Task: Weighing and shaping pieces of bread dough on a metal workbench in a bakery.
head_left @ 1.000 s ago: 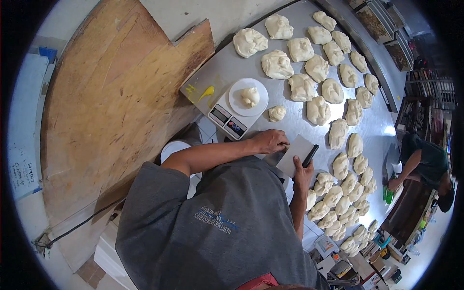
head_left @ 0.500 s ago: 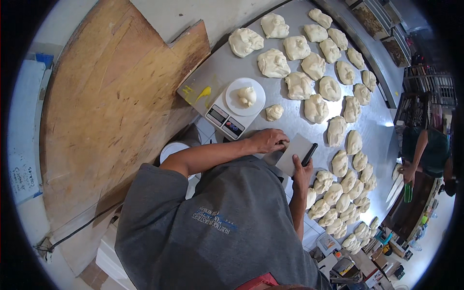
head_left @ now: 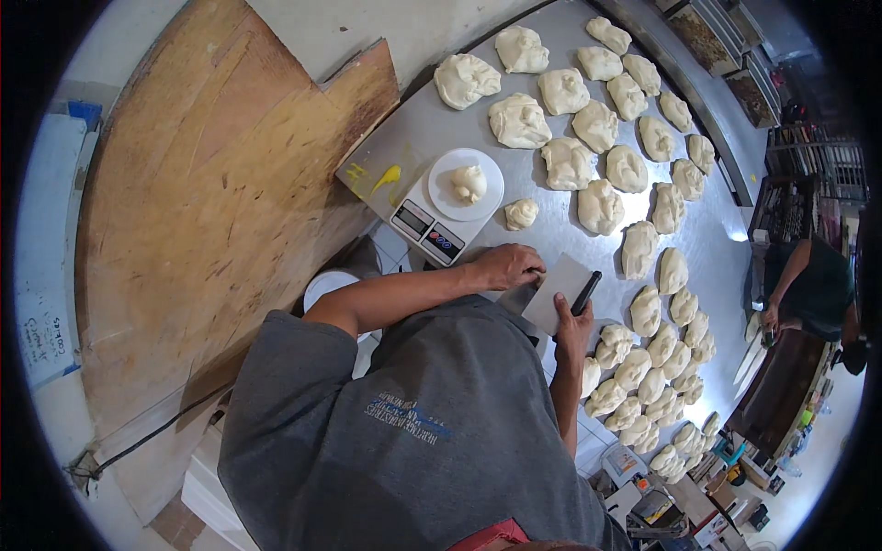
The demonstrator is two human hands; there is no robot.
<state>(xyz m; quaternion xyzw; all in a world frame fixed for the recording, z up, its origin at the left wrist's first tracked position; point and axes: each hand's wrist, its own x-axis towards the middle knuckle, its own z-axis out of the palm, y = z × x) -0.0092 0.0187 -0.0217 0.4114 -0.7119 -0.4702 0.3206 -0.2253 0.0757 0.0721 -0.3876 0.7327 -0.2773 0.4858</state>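
My right hand (head_left: 573, 332) grips the black handle of a dough scraper (head_left: 558, 283), its flat pale metal blade turned up in front of my body at the table edge. Close by the blade's left edge is my left hand (head_left: 511, 268), its fingers curled in and pressed together. Whatever they may pinch is too small to make out. Just beyond my left hand, a small dough piece (head_left: 521, 214) lies on the metal table (head_left: 542, 241). Another dough lump (head_left: 469, 184) rests on the round white plate of a kitchen scale (head_left: 424, 241).
Several large dough portions (head_left: 599, 207) cover the table's far side and run down its right. A yellow smear (head_left: 388, 176) marks the left corner. A wooden board (head_left: 211, 184) stands at left. At far right, a co-worker (head_left: 797, 289) bends over long dough strips (head_left: 751, 354).
My hands and the scraper have barely shifted. At far right the co-worker's arm has moved, and the green object in that hand is now mostly hidden.
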